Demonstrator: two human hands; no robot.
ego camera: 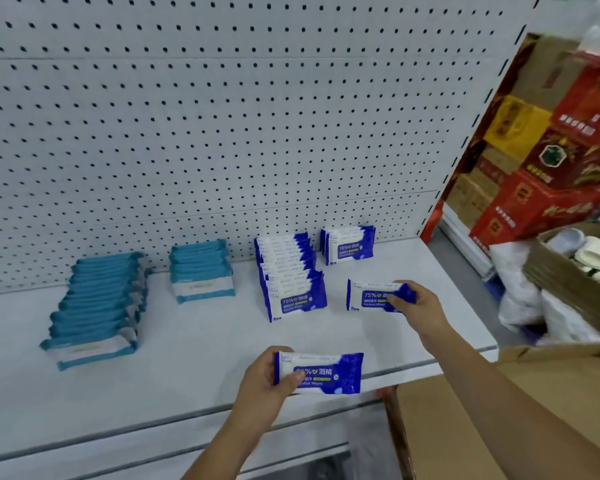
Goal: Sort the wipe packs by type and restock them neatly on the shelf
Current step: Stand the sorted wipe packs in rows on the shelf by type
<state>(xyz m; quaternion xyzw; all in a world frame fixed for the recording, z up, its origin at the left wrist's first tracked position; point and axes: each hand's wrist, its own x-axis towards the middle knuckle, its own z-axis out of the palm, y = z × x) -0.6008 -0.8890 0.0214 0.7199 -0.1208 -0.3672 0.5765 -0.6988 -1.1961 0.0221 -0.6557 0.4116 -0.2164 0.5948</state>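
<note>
One blue pack [368, 295] is being pinched in curled fingers of the right hand [417, 304] before the short blue row [347, 244] on the shelf [201, 344], likely to extend it; a second pack [323, 372] is being gripped likewise by the left hand [265, 377].

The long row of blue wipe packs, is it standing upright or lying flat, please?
Upright: the blue wipe packs stand on edge, fronts facing forward.

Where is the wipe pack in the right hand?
Head view, right side: the right hand holds the blue pack over the shelf, right of the long blue row, in front of the short blue row.
</note>
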